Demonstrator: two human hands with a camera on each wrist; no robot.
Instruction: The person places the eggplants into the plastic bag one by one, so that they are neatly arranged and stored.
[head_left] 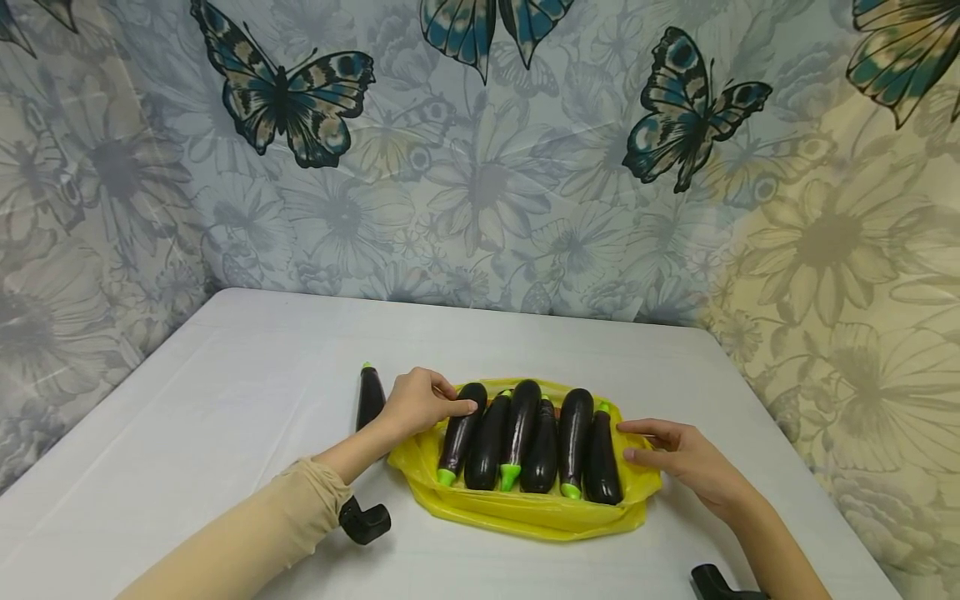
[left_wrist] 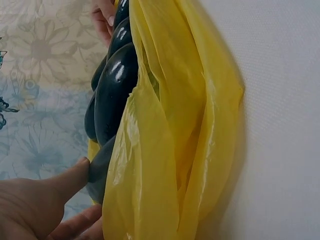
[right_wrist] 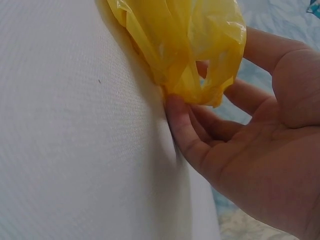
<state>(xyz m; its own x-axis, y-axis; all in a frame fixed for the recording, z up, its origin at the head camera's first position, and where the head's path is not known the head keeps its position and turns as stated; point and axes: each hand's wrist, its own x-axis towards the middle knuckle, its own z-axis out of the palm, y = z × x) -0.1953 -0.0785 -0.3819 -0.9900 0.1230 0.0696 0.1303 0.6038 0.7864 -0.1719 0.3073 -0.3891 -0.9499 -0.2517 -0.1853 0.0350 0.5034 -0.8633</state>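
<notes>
Several glossy dark eggplants point(head_left: 519, 425) lie side by side in a yellow plastic bag point(head_left: 525, 521), some with green stem ends toward me, others pointing away. At the left end of the row, my left hand point(head_left: 427, 400) pinches the far end of the leftmost eggplant point(head_left: 459, 442); its thumb point(left_wrist: 77, 175) presses the skin and the fingers lie on the other side. My right hand point(head_left: 682, 458) holds the bag's right edge between thumb and fingers, and the yellow film point(right_wrist: 200, 75) bunches there in the right wrist view.
Another eggplant point(head_left: 370, 398) lies apart on the white table point(head_left: 285, 375), partly hidden behind my left hand and wrist. Black wrist mounts point(head_left: 365, 522) show by both forearms. Behind the table hangs a floral cloth point(head_left: 480, 208) with butterflies.
</notes>
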